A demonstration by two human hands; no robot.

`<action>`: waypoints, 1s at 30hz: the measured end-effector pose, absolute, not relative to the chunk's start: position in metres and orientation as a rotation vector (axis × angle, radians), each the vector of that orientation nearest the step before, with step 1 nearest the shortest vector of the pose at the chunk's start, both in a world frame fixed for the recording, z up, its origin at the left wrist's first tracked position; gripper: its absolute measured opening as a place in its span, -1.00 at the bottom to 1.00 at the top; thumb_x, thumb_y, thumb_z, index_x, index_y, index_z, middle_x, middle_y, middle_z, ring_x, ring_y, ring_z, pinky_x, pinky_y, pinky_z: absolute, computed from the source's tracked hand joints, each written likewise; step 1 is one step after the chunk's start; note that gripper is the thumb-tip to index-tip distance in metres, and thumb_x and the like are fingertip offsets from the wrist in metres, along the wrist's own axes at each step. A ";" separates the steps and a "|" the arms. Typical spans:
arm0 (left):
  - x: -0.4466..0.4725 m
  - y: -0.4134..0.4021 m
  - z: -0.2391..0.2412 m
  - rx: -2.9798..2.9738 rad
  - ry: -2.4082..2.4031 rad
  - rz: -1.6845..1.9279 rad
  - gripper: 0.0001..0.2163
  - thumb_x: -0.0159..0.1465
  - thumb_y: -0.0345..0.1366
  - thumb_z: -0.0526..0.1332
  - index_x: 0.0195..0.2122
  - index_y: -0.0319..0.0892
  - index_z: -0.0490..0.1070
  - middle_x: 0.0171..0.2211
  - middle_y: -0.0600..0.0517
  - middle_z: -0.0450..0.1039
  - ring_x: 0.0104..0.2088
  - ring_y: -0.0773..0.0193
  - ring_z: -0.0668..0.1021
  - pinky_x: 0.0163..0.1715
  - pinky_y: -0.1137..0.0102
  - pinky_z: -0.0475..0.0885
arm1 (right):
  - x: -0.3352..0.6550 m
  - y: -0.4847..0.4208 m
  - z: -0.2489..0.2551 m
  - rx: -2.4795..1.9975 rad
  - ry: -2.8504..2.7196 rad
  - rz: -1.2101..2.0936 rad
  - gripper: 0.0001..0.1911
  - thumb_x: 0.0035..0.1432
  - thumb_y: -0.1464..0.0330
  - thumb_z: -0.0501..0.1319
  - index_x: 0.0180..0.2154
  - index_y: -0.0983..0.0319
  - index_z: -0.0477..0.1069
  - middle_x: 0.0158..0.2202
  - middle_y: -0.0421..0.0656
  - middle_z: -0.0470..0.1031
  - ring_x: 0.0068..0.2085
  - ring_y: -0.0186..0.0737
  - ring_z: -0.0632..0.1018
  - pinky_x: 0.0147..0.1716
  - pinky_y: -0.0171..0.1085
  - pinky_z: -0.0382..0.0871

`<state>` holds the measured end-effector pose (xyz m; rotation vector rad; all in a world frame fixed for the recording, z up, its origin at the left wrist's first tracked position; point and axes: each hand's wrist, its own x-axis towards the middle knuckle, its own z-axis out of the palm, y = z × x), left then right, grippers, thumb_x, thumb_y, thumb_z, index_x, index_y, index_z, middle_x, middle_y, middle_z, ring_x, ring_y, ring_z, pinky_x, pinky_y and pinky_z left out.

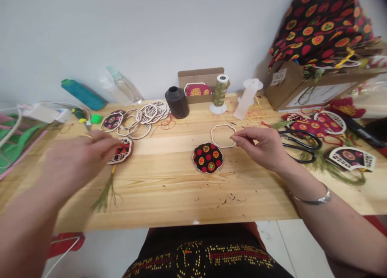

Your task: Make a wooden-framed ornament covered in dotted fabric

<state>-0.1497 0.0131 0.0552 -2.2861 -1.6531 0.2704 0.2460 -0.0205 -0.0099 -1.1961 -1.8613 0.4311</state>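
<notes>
A craft workshop by its look, wooden desk (169, 201) against a plain wall (151, 28), teal thread cone (83, 94), spool of green thread (221, 91), black-handled scissors (302, 131), heap of pale cut-out frames (155, 111), cloth-covered piece (208, 158), patterned cloth (320, 24) heaped on a cardboard box (288, 88)

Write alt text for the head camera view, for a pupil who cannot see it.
Someone's right hand pinches a thin pale frame just beyond a patterned fabric piece on a wooden table, while the blurred left hand is at a tasselled lattice ornament. Farther back stand a black spool and a green thread spool.
</notes>
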 end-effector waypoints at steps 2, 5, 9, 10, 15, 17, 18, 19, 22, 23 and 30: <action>-0.163 0.029 0.065 -2.148 -1.651 0.246 -0.48 0.43 -0.07 -0.18 -0.01 -0.22 0.51 0.07 -0.05 0.45 -0.26 0.18 0.50 -0.34 0.36 0.27 | 0.241 -0.022 -0.009 -1.058 -1.960 0.424 -0.86 0.24 0.43 0.20 -0.26 0.23 0.56 -0.39 -0.15 0.59 -0.38 -0.27 0.48 -0.38 -0.27 0.38; -0.178 0.052 0.067 -2.214 -1.555 0.375 -0.48 0.43 -0.21 -0.23 -0.01 -0.29 0.50 0.06 -0.07 0.43 -0.27 0.24 0.47 -0.23 0.35 0.30 | 0.232 -0.025 -0.009 -0.863 -2.190 0.436 -0.73 0.24 0.52 0.15 -0.09 0.20 0.53 -0.17 -0.12 0.63 -0.13 -0.15 0.44 -0.11 -0.13 0.41; -0.190 0.073 0.056 -2.416 -1.475 0.474 -0.54 0.35 -0.43 -0.18 -0.01 -0.33 0.50 0.04 -0.07 0.46 -0.18 0.21 0.50 -0.10 0.29 0.35 | 0.224 -0.029 -0.013 -0.768 -2.374 0.513 -0.61 0.13 0.64 0.12 -0.08 0.21 0.53 -0.04 -0.15 0.60 0.04 -0.07 0.36 0.03 -0.02 0.34; -0.191 0.076 0.053 -2.463 -1.473 0.462 -0.55 0.33 -0.45 -0.15 -0.01 -0.34 0.51 0.06 -0.09 0.47 -0.12 0.18 0.50 -0.07 0.27 0.36 | 0.224 -0.029 -0.013 -0.756 -2.389 0.532 -0.61 0.11 0.64 0.12 -0.10 0.23 0.53 -0.03 -0.14 0.60 0.06 -0.06 0.35 0.05 -0.01 0.34; -0.197 0.081 0.043 -2.625 -1.498 0.301 -0.60 0.33 -0.48 -0.10 0.00 -0.33 0.49 0.11 -0.08 0.46 0.00 0.22 0.50 0.07 0.25 0.32 | 0.223 -0.029 -0.015 -0.767 -2.393 0.558 -0.64 0.12 0.62 0.12 -0.12 0.25 0.54 -0.03 -0.11 0.59 0.06 -0.02 0.35 0.02 0.03 0.34; -0.200 0.083 0.041 -2.628 -1.476 0.318 -0.60 0.36 -0.48 -0.12 0.02 -0.31 0.47 0.16 -0.07 0.42 0.01 0.25 0.49 0.08 0.25 0.31 | 0.223 -0.029 -0.015 -0.772 -2.389 0.548 -0.66 0.14 0.60 0.12 -0.11 0.25 0.54 -0.03 -0.11 0.60 0.04 -0.02 0.36 0.00 0.02 0.35; -0.201 0.084 0.039 -2.622 -1.470 0.339 -0.60 0.37 -0.48 -0.13 0.04 -0.30 0.46 0.18 -0.06 0.40 0.03 0.26 0.48 0.08 0.26 0.31 | 0.222 -0.030 -0.015 -0.770 -2.389 0.544 -0.66 0.15 0.59 0.12 -0.11 0.26 0.53 -0.03 -0.11 0.60 0.04 -0.02 0.36 0.00 0.02 0.35; -0.202 0.085 0.038 -2.614 -1.471 0.360 -0.59 0.37 -0.48 -0.13 0.05 -0.30 0.45 0.20 -0.06 0.39 0.04 0.25 0.47 0.08 0.26 0.30 | 0.222 -0.030 -0.014 -0.769 -2.391 0.542 -0.66 0.16 0.59 0.12 -0.10 0.26 0.53 -0.02 -0.11 0.59 0.04 -0.02 0.37 0.00 0.01 0.35; -0.201 0.085 0.037 -2.612 -1.497 0.397 -0.58 0.38 -0.46 -0.16 0.08 -0.32 0.43 0.24 -0.09 0.34 0.06 0.21 0.46 0.09 0.24 0.30 | 0.221 -0.031 -0.013 -0.774 -2.407 0.545 -0.66 0.19 0.58 0.10 -0.07 0.26 0.51 0.00 -0.11 0.58 0.07 -0.02 0.36 0.01 0.01 0.33; -0.201 0.085 0.037 -2.620 -1.503 0.399 -0.57 0.38 -0.44 -0.16 0.09 -0.32 0.42 0.24 -0.10 0.33 0.06 0.20 0.46 0.08 0.24 0.30 | 0.220 -0.031 -0.012 -0.776 -2.413 0.550 -0.66 0.19 0.58 0.10 -0.07 0.26 0.51 0.01 -0.11 0.58 0.07 -0.02 0.36 0.01 0.01 0.33; -0.203 0.095 0.028 -2.726 -1.425 0.231 -0.59 0.35 -0.32 -0.10 -0.03 -0.33 0.50 0.10 -0.12 0.46 0.02 0.24 0.44 0.09 0.28 0.30 | 0.220 -0.031 -0.012 -0.783 -2.419 0.568 -0.71 0.19 0.56 0.14 -0.11 0.28 0.53 -0.01 -0.09 0.58 0.07 -0.01 0.36 0.01 0.03 0.34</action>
